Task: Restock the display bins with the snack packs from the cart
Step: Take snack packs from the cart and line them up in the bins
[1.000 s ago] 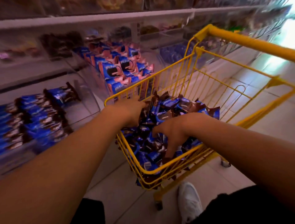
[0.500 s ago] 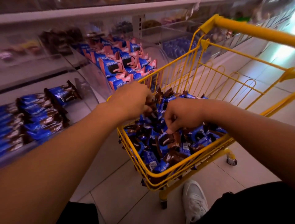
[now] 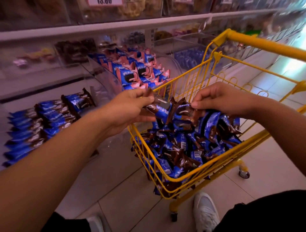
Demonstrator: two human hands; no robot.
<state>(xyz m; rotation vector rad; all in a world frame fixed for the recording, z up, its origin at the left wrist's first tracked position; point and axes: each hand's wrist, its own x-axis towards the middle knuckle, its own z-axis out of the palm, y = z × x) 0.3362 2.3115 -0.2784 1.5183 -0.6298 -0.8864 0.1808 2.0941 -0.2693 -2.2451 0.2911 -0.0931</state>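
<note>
A white price tag (image 3: pixel 105 2) on the far shelf edge shows digits I read as 13.00, cut off at the top. The pink and blue snack packs (image 3: pixel 128 76) carry white Chinese characters.

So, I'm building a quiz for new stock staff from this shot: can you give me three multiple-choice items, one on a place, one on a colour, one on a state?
1. Where does the bin of blue-and-brown packs lie relative to the cart?
A. to its left
B. to its right
C. under it

2. What colour is the cart's wire frame?
A. red
B. yellow
C. green

3. What are the hands doing?
A. both hang free of everything
B. both push the cart's handle
C. both grip snack packs above the cart

Answers:
1. A, the bin sits on the low shelf left of the cart.
2. B, wire and handle are yellow.
3. C, the left hand holds a pack and the right hand lifts a bunch of packs over the basket.
</note>
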